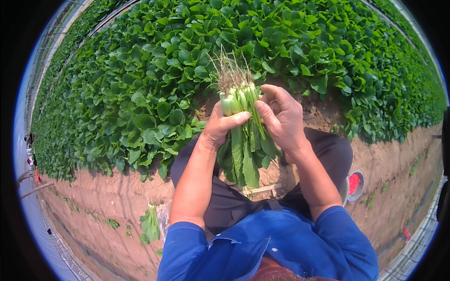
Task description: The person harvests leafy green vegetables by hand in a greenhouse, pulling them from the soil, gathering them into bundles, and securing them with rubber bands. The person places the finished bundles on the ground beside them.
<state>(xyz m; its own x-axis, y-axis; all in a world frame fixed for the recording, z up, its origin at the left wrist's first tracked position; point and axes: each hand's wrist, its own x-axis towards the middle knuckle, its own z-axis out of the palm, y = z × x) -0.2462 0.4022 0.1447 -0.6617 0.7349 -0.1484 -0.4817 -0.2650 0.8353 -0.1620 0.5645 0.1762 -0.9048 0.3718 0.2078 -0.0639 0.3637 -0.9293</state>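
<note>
My left hand (225, 123) grips a bunch of leafy greens (242, 130) from its left side, thumb laid across the pale stems. Thin, soil-dusted roots (230, 72) point up and away from me, while the broad green leaves hang down towards my lap. At the bunch's right edge is my right hand (281, 112), its thumb against the outer stems and its fingers curled, partly hidden. Both hands hold the bunch above the gap between my bent knees.
A dense bed of growing greens (140, 87) spreads ahead and to both sides. Another bunch with roots (151, 223) lies on bare soil (105, 200) at my left. Beside my right knee stands a bucket with red contents (355, 184). A pole (37, 189) juts in at far left.
</note>
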